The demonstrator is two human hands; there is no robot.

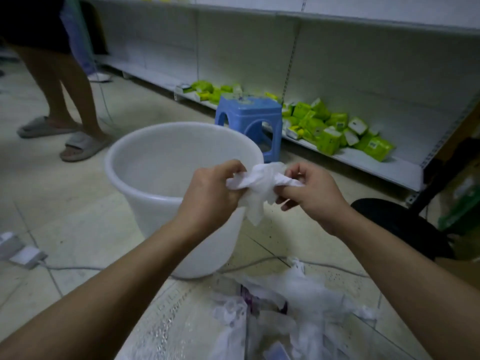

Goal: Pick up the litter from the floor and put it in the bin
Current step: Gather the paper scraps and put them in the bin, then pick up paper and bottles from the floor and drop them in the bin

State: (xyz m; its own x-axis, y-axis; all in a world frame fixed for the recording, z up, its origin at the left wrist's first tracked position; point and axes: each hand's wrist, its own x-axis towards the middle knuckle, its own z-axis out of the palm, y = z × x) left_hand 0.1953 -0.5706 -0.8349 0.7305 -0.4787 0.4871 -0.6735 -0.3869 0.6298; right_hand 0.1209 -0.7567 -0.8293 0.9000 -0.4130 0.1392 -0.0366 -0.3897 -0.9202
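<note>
up front in the head view, both hands pinch one crumpled white tissue (259, 183) between them. the left hand (210, 193) has its fingers curled tight into the tissue's left end, and the right hand (311, 190) nips the right end between thumb and forefinger, with its other fingers bent under. a loose flap of the tissue hangs down below the grip. just behind and under the held tissue stands a white plastic bin (145, 162), upright on the tiled floor (52, 203); the tissue sits over the bin's near right rim. below the grip, nearer the camera, a heap of white litter (293, 307) and clear plastic lies on the floor, with a thin cable (78, 268) running across just beyond it. beyond the grip, behind the bin, is a blue stool (249, 118), and past it a low white shelf (363, 159) with green packs (330, 131). far left of the grip stand another person's legs in grey slippers (80, 146).
</note>
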